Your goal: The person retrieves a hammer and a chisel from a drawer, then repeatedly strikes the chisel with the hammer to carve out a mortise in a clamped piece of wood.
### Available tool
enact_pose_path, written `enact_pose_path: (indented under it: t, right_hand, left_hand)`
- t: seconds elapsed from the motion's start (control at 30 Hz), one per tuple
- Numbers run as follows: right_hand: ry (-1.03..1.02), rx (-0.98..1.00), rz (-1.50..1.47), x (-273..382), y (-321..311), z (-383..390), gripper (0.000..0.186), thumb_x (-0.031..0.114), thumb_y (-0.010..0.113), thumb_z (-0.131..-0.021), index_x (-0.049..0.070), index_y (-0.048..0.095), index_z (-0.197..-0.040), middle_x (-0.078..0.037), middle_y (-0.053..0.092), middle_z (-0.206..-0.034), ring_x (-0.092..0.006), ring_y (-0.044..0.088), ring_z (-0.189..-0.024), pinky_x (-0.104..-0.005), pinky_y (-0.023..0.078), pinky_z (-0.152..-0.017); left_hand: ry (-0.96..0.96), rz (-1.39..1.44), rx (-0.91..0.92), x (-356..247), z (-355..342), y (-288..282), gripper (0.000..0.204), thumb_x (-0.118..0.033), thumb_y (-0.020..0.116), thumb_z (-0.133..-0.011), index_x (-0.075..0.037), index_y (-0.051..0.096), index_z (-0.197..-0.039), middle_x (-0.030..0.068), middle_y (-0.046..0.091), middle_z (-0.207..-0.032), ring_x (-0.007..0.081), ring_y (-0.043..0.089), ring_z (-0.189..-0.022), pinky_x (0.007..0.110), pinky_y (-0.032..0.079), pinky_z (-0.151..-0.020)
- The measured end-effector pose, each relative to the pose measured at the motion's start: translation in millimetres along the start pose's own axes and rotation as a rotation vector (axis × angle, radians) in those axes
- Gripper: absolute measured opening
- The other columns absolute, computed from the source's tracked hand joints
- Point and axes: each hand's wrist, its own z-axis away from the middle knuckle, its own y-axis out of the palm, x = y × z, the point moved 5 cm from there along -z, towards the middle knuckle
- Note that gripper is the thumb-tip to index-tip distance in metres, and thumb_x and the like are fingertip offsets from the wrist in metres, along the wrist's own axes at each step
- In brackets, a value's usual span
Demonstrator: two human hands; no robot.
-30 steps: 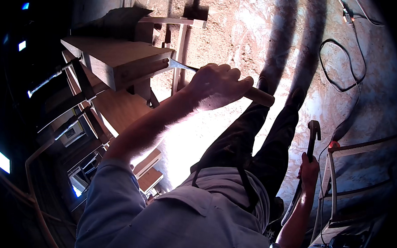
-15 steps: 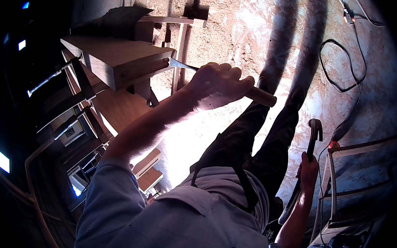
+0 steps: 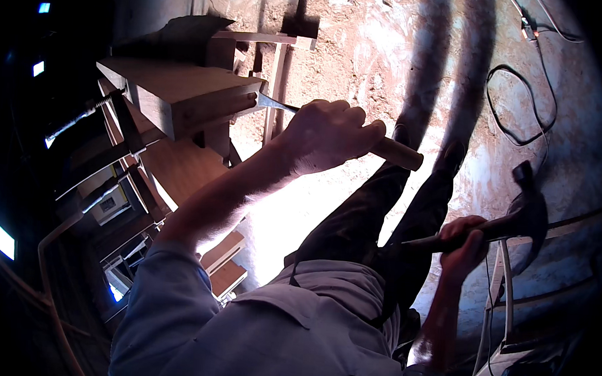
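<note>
My left hand is closed around the wooden handle of a chisel. The chisel's flat metal blade points left, and its tip meets the end of a thick wooden board, beside a dark recess in that end. My right hand grips a claw hammer by its dark shaft, on the right side of my body. The hammer's head points away to the right, apart from the chisel. My fingers hide parts of both handles.
Bar clamps and more boards crowd the left. Behind the workpiece stands a wooden frame. A black cable loops over the dusty floor at right, near a wooden stand.
My right hand has raised the hammer, swinging its head outward to the right from a more upright hang. The chisel stays against the board in my left hand.
</note>
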Motion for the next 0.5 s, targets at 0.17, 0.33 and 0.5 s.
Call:
enact_pose_path:
  t: [0.17,0.33,0.5]
  right_hand:
    - [0.125,0.122,-0.113,-47,34,17,0.049,0.052,0.069,-0.091,0.007,0.051,-0.099,-0.006,0.05,-0.069,-0.0178,0.052,-0.057,-0.0342,0.048,-0.052]
    - [0.096,0.179,-0.238,-77,36,20,0.045,0.045,0.071,-0.091,0.002,0.054,-0.094,-0.008,0.053,-0.065,-0.0174,0.055,-0.054,-0.0316,0.049,-0.05]
    - [0.148,0.197,-0.302,-101,46,22,0.042,0.039,0.072,-0.092,0.001,0.055,-0.089,-0.009,0.055,-0.064,-0.0179,0.055,-0.052,-0.0318,0.049,-0.049]
  left_hand:
    - [0.001,0.007,0.007,0,-1,-3,0.014,-0.026,0.068,-0.08,-0.015,0.059,-0.083,-0.0005,0.048,-0.06,0.0153,0.059,-0.054,0.032,0.046,-0.042]
    - [0.012,-0.013,0.014,-1,0,-1,0.014,-0.026,0.067,-0.083,-0.015,0.06,-0.087,0.0001,0.05,-0.063,0.0161,0.06,-0.055,0.033,0.047,-0.044]
    - [0.014,0.001,0.014,-1,-1,-2,0.013,-0.026,0.066,-0.084,-0.016,0.06,-0.088,0.0006,0.051,-0.063,0.0171,0.06,-0.055,0.034,0.047,-0.044]
